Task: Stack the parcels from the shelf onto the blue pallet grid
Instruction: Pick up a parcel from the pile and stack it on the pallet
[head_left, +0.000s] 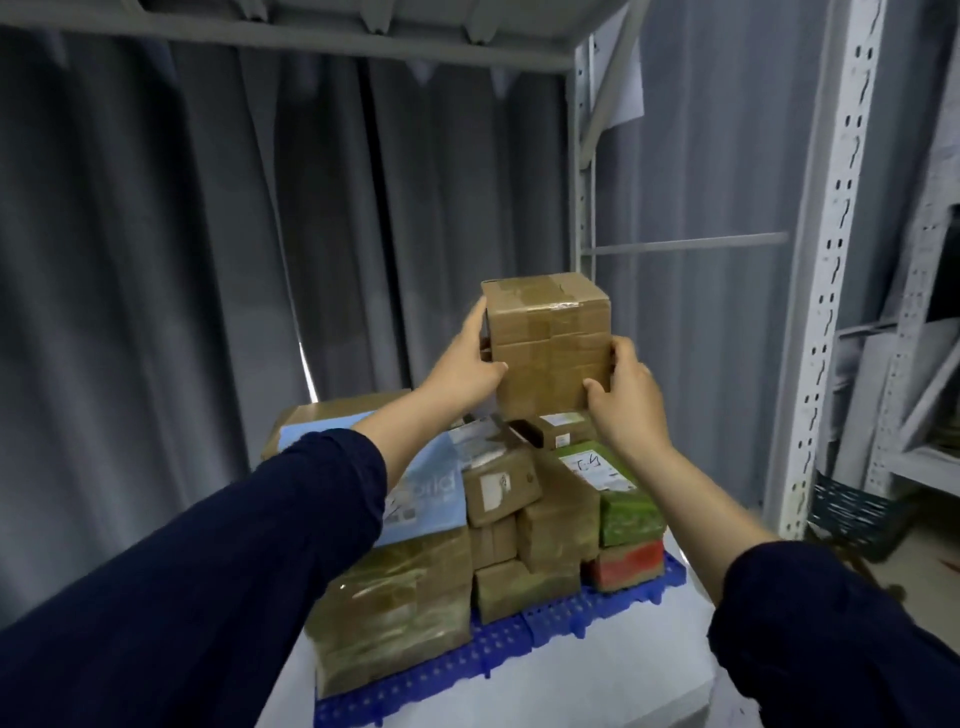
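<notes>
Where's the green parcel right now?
Head view, lower right of centre: the green parcel sits atop the red parcel, near the blue pallet grid's right edge.

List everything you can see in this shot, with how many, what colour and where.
held box: one, brown, taped, raised above the stack
large box: one, brown, left side of the pallet
blue parcel: one, light blue, on top of the large box
small parcels: several, brown, piled mid-pallet
green parcel: one, green with a white label, on the red parcel
red parcel: one, red, right end of the pallet
pallet: one, blue grid, under the stack
white surface: one, under the pallet
shelf frame: grey-white metal, right
curtain: grey, behind
sleeves: two, dark navy
left hand: grips the held box's left side
right hand: grips its lower right edge
</notes>
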